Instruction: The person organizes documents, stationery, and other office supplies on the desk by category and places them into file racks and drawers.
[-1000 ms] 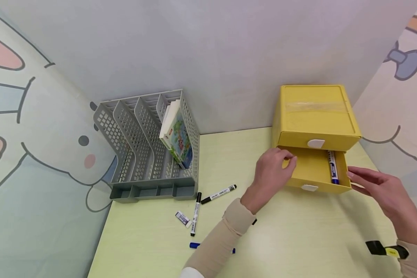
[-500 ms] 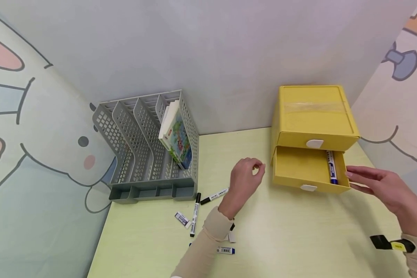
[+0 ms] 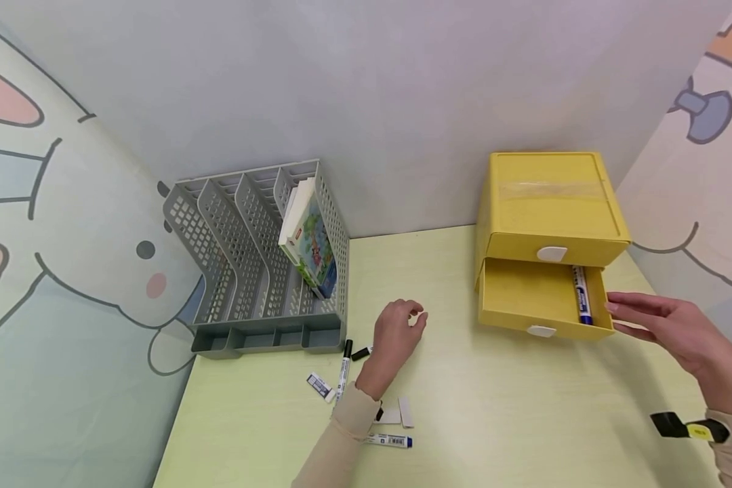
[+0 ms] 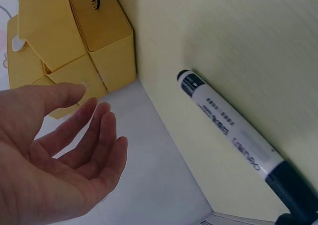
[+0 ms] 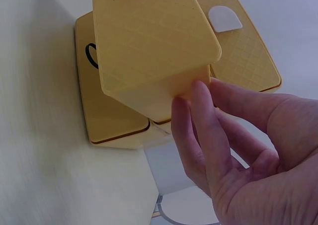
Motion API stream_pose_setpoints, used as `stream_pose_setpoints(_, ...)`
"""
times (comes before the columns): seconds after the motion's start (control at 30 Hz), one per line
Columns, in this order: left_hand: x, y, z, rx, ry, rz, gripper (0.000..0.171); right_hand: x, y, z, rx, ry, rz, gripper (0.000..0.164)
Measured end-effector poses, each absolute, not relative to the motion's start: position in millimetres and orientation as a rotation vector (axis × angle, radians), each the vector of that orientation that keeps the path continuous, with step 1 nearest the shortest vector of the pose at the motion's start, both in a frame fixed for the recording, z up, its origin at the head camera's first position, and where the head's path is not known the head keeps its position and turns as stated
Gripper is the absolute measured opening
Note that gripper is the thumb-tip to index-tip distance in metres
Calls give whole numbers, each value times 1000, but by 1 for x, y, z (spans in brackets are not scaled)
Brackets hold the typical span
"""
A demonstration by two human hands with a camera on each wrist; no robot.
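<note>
The left hand (image 3: 396,333) hovers over a black marker (image 3: 361,353) on the table (image 3: 524,407), well left of the yellow drawer box (image 3: 552,203) — fingers loosely curved, holding nothing. The right hand (image 3: 671,325) rests with straight fingers at the right front corner of the open lower drawer (image 3: 527,298) — a blue marker (image 3: 581,295) lies inside, along its right wall.

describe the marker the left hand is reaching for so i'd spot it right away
Start at the grey file rack on the left of the table. Just right of its front corner, the left hand hovers over a black-capped white marker, mostly hidden by the hand. Unlike the upright-lying black marker beside it, this one slants away rightward.
</note>
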State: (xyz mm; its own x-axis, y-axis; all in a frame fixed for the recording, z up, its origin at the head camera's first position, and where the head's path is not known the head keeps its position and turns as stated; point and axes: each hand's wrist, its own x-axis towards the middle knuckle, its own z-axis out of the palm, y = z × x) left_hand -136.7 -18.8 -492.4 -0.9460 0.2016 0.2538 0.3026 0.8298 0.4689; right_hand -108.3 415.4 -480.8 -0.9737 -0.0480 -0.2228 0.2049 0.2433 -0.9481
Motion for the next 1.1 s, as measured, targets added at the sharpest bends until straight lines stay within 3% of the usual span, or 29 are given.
stream_pose_setpoints(0.47, -125, -64, -524, -239, -2988, -829, 21, -108, 415, -481, 141, 2289, -1850, 31)
stream_pose_setpoints(1.1, -119, -80, -535, -301, -3034, -797, 17, -105, 410, -477, 139, 2257, -1883, 35)
